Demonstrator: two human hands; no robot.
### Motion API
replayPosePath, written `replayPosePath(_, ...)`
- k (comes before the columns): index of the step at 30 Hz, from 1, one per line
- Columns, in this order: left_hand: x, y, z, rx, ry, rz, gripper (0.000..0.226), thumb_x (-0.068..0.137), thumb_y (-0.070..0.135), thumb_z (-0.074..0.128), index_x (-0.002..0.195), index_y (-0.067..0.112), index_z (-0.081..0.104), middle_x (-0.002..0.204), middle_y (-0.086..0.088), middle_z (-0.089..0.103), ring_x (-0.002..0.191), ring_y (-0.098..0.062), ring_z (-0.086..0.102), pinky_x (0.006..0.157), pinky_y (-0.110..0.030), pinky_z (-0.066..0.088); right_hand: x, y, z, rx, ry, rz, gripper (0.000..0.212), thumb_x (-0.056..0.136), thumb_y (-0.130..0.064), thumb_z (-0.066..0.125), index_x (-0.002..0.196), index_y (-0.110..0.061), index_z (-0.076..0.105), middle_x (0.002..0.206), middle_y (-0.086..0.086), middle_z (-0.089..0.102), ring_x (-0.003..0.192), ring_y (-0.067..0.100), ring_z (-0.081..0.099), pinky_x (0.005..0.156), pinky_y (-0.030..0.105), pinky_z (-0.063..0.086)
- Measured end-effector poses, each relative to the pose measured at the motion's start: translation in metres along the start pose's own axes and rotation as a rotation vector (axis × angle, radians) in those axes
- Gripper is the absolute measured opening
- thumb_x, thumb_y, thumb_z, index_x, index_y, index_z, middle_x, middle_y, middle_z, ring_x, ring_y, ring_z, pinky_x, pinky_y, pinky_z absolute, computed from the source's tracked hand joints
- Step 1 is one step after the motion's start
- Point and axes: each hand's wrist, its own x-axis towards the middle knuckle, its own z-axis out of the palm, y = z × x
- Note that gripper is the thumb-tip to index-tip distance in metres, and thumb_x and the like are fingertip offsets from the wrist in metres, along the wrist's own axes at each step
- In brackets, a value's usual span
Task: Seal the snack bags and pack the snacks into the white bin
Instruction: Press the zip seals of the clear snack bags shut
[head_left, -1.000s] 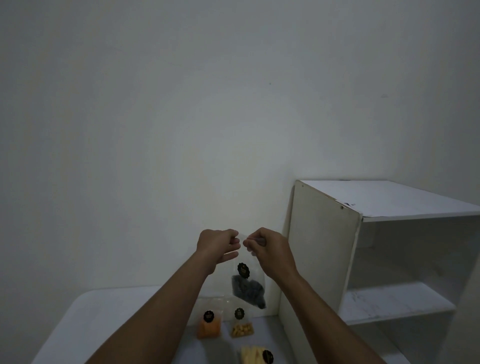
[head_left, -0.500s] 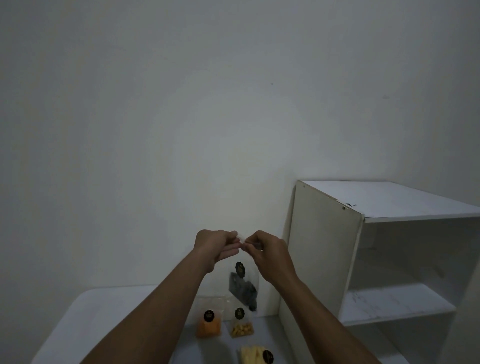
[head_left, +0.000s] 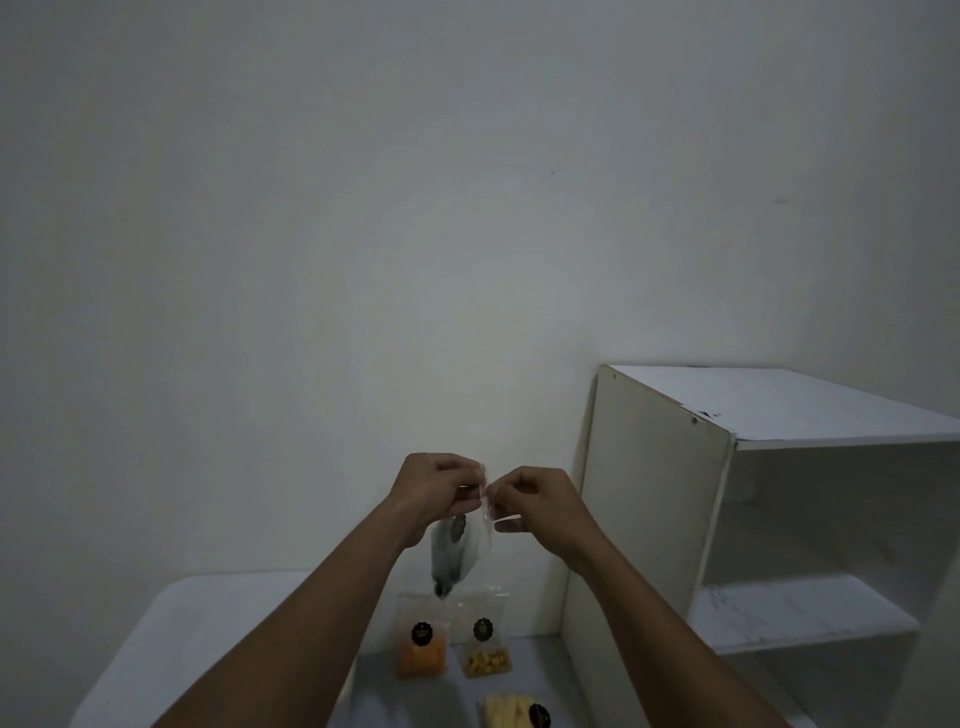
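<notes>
The left hand (head_left: 434, 493) and right hand (head_left: 537, 504), fingers curled, pinch the top of a clear plastic snack bag of dark pieces (head_left: 452, 558) hanging at six o'clock below them.

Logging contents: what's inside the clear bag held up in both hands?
Dark snack pieces sag low in the clear plastic bag, below its round black sticker. Blur hides their kind; left hand and right hand cover its top.
</notes>
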Motion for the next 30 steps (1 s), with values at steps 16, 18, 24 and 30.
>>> replayPosePath(16, -0.008, -0.011, -0.015, -0.056, -0.084, -0.130, 0.015, 0.087, 0.013, 0.070, 0.100, 0.011, 0.076, 0.086, 0.001, 0.072, 0.077, -0.012, 0.058, 0.070, -0.026, 0.049, -0.004, -0.002, -0.002, 0.078, -0.140, 0.072, 0.012, 0.094, -0.006, 0.060, 0.096, 0.004, 0.066, 0.082, 0.012, 0.068, 0.072, 0.019, 0.062, 0.066, 0.029, 0.055)
replayPosePath(18, -0.007, -0.014, -0.014, -0.046, -0.070, -0.142, 0.013, 0.086, 0.013, 0.071, 0.097, 0.013, 0.077, 0.088, 0.000, 0.073, 0.078, -0.012, 0.056, 0.070, -0.027, 0.047, -0.004, 0.000, -0.003, 0.048, -0.136, 0.079, 0.012, 0.094, -0.006, 0.060, 0.095, 0.004, 0.066, 0.081, 0.012, 0.068, 0.071, 0.018, 0.062, 0.066, 0.030, 0.055)
replayPosePath(24, -0.002, -0.027, -0.006, -0.029, 0.045, -0.118, 0.013, 0.083, 0.013, 0.073, 0.096, 0.012, 0.077, 0.102, -0.006, 0.075, 0.087, -0.014, 0.061, 0.068, -0.025, 0.049, -0.008, 0.015, 0.000, -0.098, -0.063, 0.052, 0.024, 0.098, -0.027, 0.058, 0.096, -0.005, 0.068, 0.085, 0.012, 0.070, 0.072, 0.018, 0.065, 0.066, 0.030, 0.057)
replayPosePath(30, 0.009, -0.042, -0.004, -0.132, 0.137, -0.132, 0.011, 0.086, 0.011, 0.071, 0.096, 0.008, 0.076, 0.104, -0.011, 0.074, 0.082, -0.013, 0.062, 0.074, -0.028, 0.055, -0.018, 0.065, 0.015, -0.279, -0.057, 0.055, 0.030, 0.081, -0.052, 0.070, 0.099, -0.028, 0.064, 0.094, -0.005, 0.071, 0.085, 0.011, 0.068, 0.070, 0.034, 0.058)
